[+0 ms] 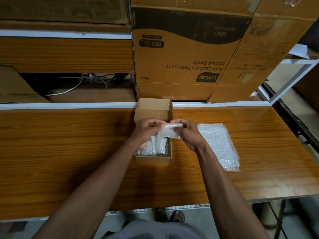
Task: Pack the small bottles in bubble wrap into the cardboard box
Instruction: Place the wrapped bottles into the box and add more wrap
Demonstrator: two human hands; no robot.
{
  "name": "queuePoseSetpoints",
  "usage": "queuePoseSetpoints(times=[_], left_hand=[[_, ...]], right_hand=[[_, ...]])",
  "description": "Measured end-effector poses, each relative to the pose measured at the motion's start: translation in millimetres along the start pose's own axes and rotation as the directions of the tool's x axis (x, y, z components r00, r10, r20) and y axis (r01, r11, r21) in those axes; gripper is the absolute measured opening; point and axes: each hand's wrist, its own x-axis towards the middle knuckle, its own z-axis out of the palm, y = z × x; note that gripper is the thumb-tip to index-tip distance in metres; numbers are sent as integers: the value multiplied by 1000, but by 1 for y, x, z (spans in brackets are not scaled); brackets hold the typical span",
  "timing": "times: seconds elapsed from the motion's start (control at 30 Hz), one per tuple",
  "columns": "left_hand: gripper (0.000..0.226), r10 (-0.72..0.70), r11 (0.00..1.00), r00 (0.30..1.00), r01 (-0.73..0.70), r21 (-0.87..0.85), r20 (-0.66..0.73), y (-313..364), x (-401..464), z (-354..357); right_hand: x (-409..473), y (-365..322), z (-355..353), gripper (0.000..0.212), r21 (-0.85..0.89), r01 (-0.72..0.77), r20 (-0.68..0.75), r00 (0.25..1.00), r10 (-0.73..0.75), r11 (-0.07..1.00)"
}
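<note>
Landmark: the small cardboard box [153,130], open on the wooden table [69,144], lid flap standing at its far end.
Left hand [146,131]: over the middle of the box, fingers closed on the left edge of a piece of bubble wrap [170,131].
Right hand [189,133]: just right of the box, above its right wall, thumb and fingers pinching the same piece from the other side.
Held piece: hangs between the two hands above the box; whether a bottle is inside it cannot be told.
Bottles [155,145]: two clear ones lie side by side in the near half of the box, already in wrap.
Spare sheets [218,145]: flat stack on the table, to the right of the box, apart from it.
Handling: the wrap is light, limp and slick, so it likely needs pinching at the edges with both hands; the bottles look like glass, probably breakable and slippery through the film, best gripped round the body rather than by loose wrap.
Stage: probably mid-packing, with room left at the far end of the box.
</note>
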Motion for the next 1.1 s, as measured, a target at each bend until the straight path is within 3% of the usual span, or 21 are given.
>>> queuePoseSetpoints(times=[0.17, 0.37, 0.8, 0.97, 1.1], left_hand=[[30, 22, 1000, 1000, -22, 18, -8, -1, 3, -6], [31, 5, 997, 1000, -3, 78, -27, -2, 6, -8], [27, -37, 995, 999, 38, 93, -21, 1, 7, -5], [30, -20, 996, 998, 26, 84, -66, -5, 10, -4], [30, 28, 988, 993, -10, 151, -119, -10, 11, -3]], right_hand=[[-2, -4, 2, 37, 173, -85, 49, 996, 78, 981], [4, -4, 10, 34, 27, -47, 0, 999, 47, 999], [14, 2, 10, 23, 22, -43, -10, 999, 43, 999], [17, 1, 11, 26, 104, -87, -16, 996, 89, 991], [15, 2, 9, 25, 265, -139, 55, 990, 130, 954]])
